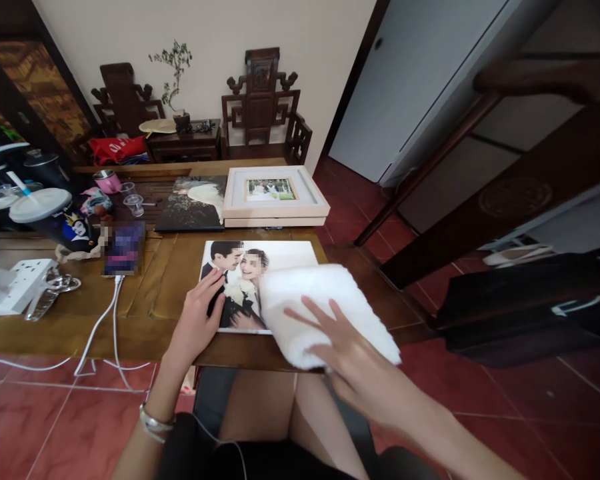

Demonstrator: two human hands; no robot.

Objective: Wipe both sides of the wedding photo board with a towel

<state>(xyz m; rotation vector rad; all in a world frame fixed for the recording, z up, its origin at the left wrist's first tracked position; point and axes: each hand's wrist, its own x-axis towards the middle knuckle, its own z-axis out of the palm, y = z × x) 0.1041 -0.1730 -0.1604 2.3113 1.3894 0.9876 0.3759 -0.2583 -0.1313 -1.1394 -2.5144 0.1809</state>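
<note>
A glossy wedding photo panel point(237, 293) of a couple lies flat near the table's front edge. My left hand point(200, 313) rests on its left side, fingers stretched out over the dark suit. Covering the panel's right part is a fluffy white cloth point(330, 287), which reaches past the panel's right edge. On top of the cloth lies my right hand point(343, 340), its fingers spread and pressing down.
Behind the panel are a framed photo point(275, 193) on a stack and a dark photo panel point(193, 203). A phone point(124, 248) with a charging cable, a power strip point(23, 283), a lidded cup point(45, 207) and a pink cup point(107, 181) stand left. A wooden chair point(460, 200) is at right.
</note>
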